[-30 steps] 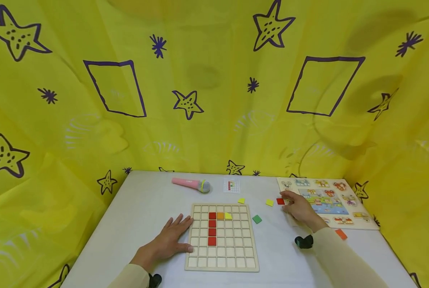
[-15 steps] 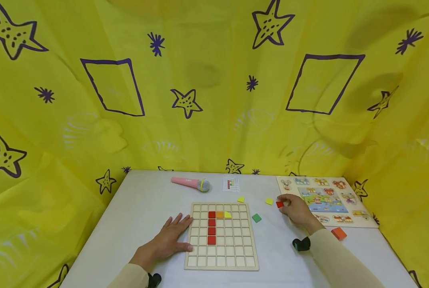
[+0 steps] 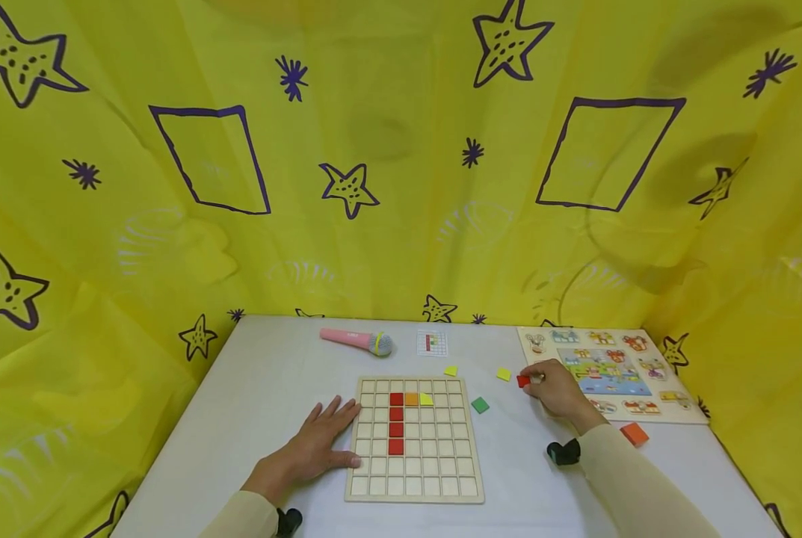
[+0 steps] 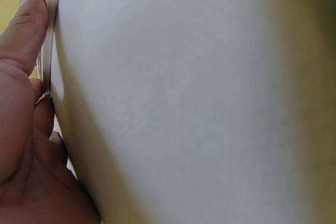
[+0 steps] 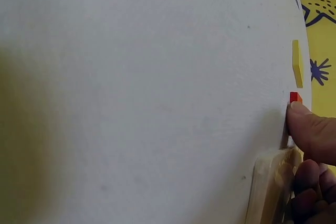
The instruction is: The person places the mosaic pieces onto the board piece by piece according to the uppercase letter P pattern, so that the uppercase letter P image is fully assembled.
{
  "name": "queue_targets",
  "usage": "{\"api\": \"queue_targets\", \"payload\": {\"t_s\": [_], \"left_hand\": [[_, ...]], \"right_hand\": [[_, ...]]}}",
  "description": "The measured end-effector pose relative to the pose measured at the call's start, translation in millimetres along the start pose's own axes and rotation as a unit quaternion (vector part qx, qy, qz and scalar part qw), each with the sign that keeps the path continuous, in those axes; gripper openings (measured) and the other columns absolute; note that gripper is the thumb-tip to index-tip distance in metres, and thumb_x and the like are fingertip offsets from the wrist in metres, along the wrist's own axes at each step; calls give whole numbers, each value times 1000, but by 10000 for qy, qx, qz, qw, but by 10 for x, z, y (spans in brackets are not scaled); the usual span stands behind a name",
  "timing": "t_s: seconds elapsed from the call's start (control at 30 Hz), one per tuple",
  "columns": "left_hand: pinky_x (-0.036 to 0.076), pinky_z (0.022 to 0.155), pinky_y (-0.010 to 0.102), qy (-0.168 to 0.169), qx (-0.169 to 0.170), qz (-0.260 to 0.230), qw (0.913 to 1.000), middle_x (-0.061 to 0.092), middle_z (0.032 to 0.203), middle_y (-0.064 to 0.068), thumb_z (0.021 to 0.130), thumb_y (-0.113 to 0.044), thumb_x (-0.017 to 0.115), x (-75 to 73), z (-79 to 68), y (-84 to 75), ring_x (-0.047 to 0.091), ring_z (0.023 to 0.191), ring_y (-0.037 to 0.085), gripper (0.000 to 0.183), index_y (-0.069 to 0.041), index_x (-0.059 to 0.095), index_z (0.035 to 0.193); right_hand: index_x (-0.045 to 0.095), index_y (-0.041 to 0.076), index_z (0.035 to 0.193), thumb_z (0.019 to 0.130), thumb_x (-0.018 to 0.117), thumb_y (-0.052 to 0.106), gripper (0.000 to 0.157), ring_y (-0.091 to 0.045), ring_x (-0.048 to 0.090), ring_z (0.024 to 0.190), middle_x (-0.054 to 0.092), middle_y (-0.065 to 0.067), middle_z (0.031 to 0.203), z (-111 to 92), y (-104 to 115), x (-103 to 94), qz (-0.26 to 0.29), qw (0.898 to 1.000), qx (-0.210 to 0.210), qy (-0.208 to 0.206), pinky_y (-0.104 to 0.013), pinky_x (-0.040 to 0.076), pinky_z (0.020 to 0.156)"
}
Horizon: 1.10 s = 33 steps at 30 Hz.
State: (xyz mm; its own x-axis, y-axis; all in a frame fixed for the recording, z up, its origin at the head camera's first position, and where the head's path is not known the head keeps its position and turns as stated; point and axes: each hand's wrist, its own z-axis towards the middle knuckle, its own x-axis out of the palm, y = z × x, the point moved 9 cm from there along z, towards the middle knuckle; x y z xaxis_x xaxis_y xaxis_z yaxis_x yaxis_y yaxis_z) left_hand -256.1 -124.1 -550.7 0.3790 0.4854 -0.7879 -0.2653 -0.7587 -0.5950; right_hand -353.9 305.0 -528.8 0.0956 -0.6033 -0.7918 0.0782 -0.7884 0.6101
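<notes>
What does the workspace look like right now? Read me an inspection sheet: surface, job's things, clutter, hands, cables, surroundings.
Surface: white table, looking flat.
Job's things: wooden grid board holding four red tiles in a column, with an orange tile and a yellow tile right of the top one; off the board, a green tile and two loose yellow tiles.
Clutter: pink microphone, printed card, picture puzzle, orange-red piece.
Hands: left hand lies at the board's left edge, thumb touching it; right hand pinches another red tile.
Cables: nothing seen.
Surroundings: yellow sheeting with dark star drawings.
</notes>
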Motion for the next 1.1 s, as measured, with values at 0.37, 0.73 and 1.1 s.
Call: {"api": "queue_targets", "payload": {"t_s": [0.37, 0.73, 1.1], "left_hand": [[3, 133, 63, -29, 24, 39, 10000, 33, 173, 11, 87, -51, 81, -20, 11, -20, 13, 164, 39, 98, -10, 37, 165], [3, 133, 63, -6, 4, -15, 10000, 33, 172, 11, 86, -50, 82, -2, 4, -11, 13, 164, 40, 98, -9, 38, 164], [3, 133, 63, -57, 13, -8, 10000, 33, 172, 11, 86, -51, 82, -9, -5, -4, 13, 164, 39, 99, -10, 38, 164]], "right_hand": [[69, 2, 127, 102, 70, 17, 30, -30, 60, 101, 70, -19, 118, -41, -18, -31, 491, 9983, 322, 15, -37, 49, 85], [68, 1, 131, 101, 68, 7, 30, -34, 67, 106, 72, -27, 119, -117, -21, -106, 994, 9917, 396, -717, -25, 54, 76], [65, 1, 133, 101, 69, 4, 32, -26, 62, 99, 68, -24, 119, -134, 132, -67, 1714, 9789, 572, -956, -15, 54, 68]]}}
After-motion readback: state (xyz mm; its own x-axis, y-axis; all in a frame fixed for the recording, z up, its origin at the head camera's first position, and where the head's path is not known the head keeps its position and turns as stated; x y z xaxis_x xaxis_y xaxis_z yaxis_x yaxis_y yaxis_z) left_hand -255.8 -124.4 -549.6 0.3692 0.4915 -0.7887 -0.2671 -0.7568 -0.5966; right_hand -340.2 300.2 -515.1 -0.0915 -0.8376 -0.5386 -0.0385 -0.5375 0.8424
